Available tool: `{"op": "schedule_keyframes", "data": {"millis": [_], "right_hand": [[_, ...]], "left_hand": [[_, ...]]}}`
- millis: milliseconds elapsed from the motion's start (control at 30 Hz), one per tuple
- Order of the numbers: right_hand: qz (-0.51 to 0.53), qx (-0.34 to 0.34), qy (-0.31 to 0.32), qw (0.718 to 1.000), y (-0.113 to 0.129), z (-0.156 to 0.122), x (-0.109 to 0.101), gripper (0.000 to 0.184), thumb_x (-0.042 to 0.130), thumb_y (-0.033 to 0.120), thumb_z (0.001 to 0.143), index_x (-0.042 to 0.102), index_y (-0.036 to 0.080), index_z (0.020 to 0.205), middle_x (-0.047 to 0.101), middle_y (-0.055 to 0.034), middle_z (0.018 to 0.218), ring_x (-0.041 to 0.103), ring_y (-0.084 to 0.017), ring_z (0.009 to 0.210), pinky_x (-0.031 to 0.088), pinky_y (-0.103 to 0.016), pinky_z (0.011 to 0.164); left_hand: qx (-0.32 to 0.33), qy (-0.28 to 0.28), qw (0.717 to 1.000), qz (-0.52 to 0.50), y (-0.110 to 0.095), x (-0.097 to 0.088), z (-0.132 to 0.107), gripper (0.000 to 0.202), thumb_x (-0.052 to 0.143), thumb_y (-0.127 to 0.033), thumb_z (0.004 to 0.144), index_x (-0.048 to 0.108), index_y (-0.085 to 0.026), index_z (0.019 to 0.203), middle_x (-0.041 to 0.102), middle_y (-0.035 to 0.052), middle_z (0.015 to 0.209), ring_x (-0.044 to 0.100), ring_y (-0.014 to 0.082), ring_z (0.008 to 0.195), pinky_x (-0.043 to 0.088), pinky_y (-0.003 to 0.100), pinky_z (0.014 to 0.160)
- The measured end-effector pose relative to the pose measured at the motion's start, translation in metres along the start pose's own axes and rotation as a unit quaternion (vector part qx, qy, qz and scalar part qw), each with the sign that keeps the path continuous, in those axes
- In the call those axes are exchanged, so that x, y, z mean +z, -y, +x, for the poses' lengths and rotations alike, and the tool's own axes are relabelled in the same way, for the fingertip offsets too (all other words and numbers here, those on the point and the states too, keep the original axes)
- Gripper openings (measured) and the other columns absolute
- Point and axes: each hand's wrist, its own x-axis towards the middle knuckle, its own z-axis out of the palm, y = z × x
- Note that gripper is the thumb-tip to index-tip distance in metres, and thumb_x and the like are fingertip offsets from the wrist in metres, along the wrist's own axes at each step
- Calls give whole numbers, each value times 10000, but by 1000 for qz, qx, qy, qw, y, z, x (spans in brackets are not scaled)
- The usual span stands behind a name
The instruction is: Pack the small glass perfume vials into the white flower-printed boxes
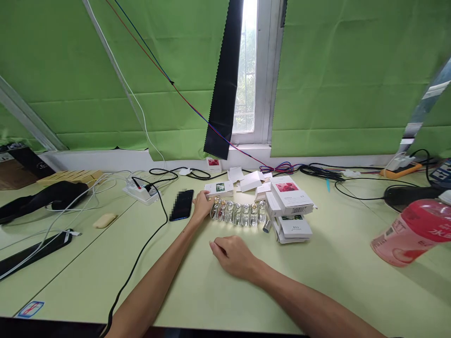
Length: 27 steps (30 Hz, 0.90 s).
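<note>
Several clear glass bottles (237,214) stand side by side in a short row on the table, some with gold-coloured tops. My left hand (203,205) is at the row's left end, its fingers bent against the leftmost bottle; whatever they may grip is hidden. In front of the row, my right hand (232,256) rests on the table, curled into a loose fist with nothing showing in it. A small silver cylinder (267,226) leans by the right end of the row. Beside it is a pile of white boxes (292,199), one printed with a red picture.
Behind the bottles lie a white box (219,188) and loose white cartons (251,180). A phone (182,204) is left of my left hand. A black cable (148,241) crosses the table. A pink bottle (405,234) stands far right; a power strip (141,192) lies left.
</note>
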Motion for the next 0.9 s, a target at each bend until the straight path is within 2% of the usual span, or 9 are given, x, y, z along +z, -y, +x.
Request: {"op": "schedule_keyframes", "data": {"millis": [133,233,400,500,700,900], "right_hand": [[-2,1,1,1000,0,0,-1,406,444,240,1012,279,203,643,300,61,560,266,-88,526,179,-280,563],[-9,2,2,1000,0,-1,-2,407,449,240,1015,287,202,644,303,61,564,277,-86,531,177,-281,565],[-20,0,0,1000,0,-1,-1,408,466,239,1015,326,195,634,308,63,569,290,-85,537,186,-277,567],[-32,-1,2,999,0,-1,-1,403,470,232,1016,368,191,628,321,61,572,301,-86,541,189,-275,568],[-35,1,9,999,2,-1,-3,393,470,237,1018,408,191,632,337,57,571,321,-90,541,202,-275,573],[-26,2,6,1000,0,0,0,399,460,244,1016,363,195,632,330,57,573,304,-91,541,200,-273,571]], "left_hand": [[44,-4,999,16,3,1,0,242,582,-251,856,584,-169,1084,684,173,1181,620,316,1161,412,468,1065],[95,-8,995,22,6,-1,-2,233,571,-221,847,578,-179,1076,644,180,1256,552,336,1260,365,503,1119],[165,3,986,22,7,-3,-3,305,544,-222,880,561,-189,1183,538,159,1453,356,290,1487,168,502,1266],[171,20,985,23,9,-1,-1,373,506,-266,925,549,-184,1287,503,158,1517,325,264,1519,92,492,1291],[152,46,987,23,13,3,3,457,420,-297,970,551,-175,1390,501,149,1540,288,268,1540,137,538,1274],[169,68,983,20,9,1,0,451,379,-294,985,603,-195,1364,523,141,1521,280,244,1543,75,555,1269]]}}
